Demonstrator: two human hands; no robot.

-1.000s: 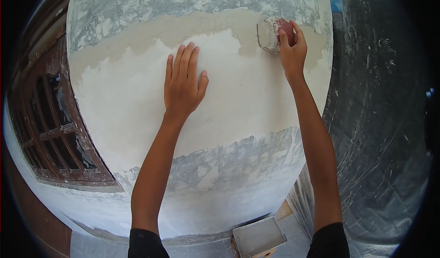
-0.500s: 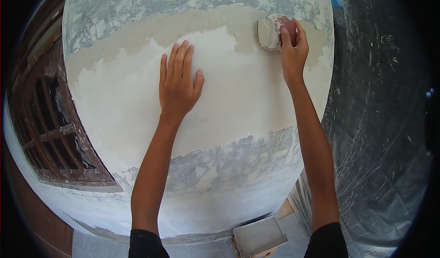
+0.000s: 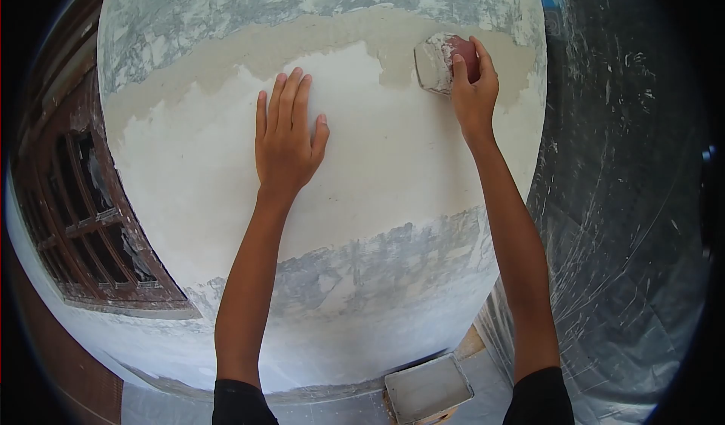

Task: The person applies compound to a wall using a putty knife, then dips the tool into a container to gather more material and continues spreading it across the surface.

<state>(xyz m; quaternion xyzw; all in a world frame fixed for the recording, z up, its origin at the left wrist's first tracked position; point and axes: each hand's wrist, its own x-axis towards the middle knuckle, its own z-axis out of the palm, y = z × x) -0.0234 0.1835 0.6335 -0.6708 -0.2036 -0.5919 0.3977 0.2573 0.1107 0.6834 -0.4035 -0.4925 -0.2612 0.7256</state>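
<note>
My right hand (image 3: 477, 96) grips a putty knife (image 3: 435, 64) with a reddish-brown handle, its wide blade coated in pale putty and held against the wall. The wall (image 3: 370, 153) has a smooth white band, with a damp beige strip of putty (image 3: 302, 36) along its upper edge and patchy grey-white areas above and below. Flat on the white band, to the left of the knife, rests my left hand (image 3: 287, 142). Its fingers are stretched out and it holds nothing.
At left is a brown wooden window frame (image 3: 106, 221) with dark panes. A splattered dark plastic sheet (image 3: 619, 198) hangs on the right. Below, a rectangular tray (image 3: 429, 389) holding greyish material stands near the wall's foot. Light sheeting (image 3: 325, 411) covers the floor.
The view has shifted slightly. My right hand and the putty knife appear a little lower and further left; my left hand stays flat on the wall.
</note>
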